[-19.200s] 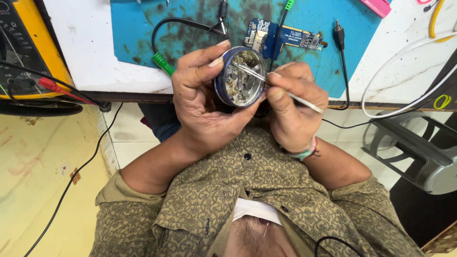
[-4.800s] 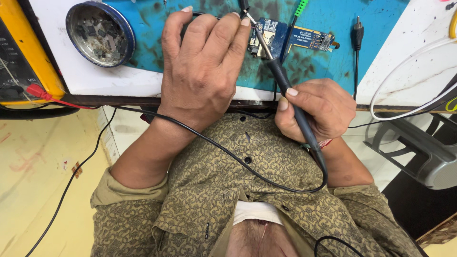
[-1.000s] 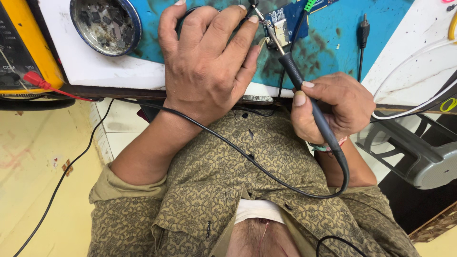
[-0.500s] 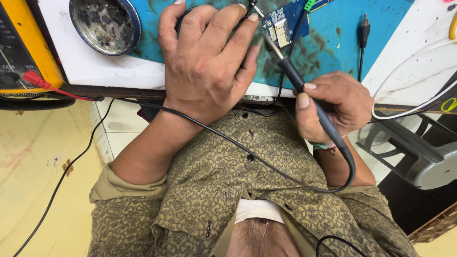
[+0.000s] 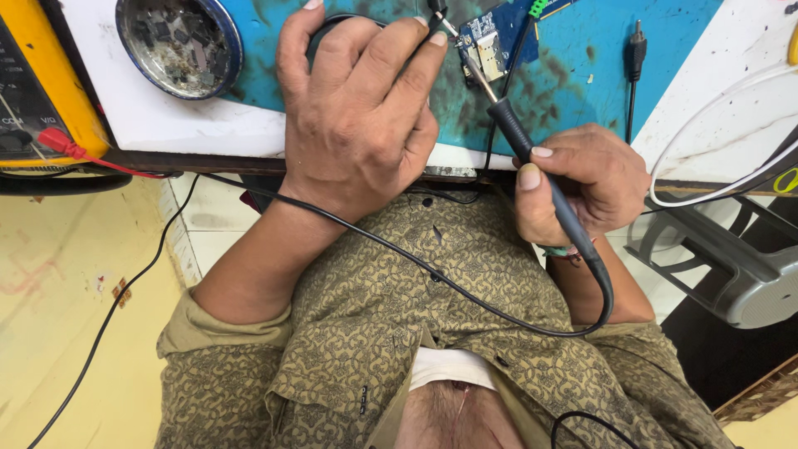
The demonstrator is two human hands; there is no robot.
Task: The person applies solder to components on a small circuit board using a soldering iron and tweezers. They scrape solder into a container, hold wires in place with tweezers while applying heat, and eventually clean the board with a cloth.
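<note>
Right hand [image 5: 582, 183] clamps the black-handled soldering iron [image 5: 532, 166] in a pen grip, fingers closed round the handle. Its metal tip now sits on the near edge of the small blue circuit board [image 5: 490, 37], which lies on the stained blue mat [image 5: 573, 75] at the far edge of the tabletop. A second ago the tip was angled a touch steeper and just left of that spot, so it has slid right along the board edge. Reads as working one joint, not repositioning.

Left hand [image 5: 357, 125] hasn't moved: palm down on the mat just left of the board, fingers together, tips pinching something thin and dark at the board's left corner, likely a wire; can't tell for sure.

Iron's black cable [image 5: 432, 270] loops across the patterned shirt. Round metal tin of scrap parts [image 5: 179, 46] sits far left, yellow multimeter [image 5: 37, 91] at the left edge, both untouched.
</note>
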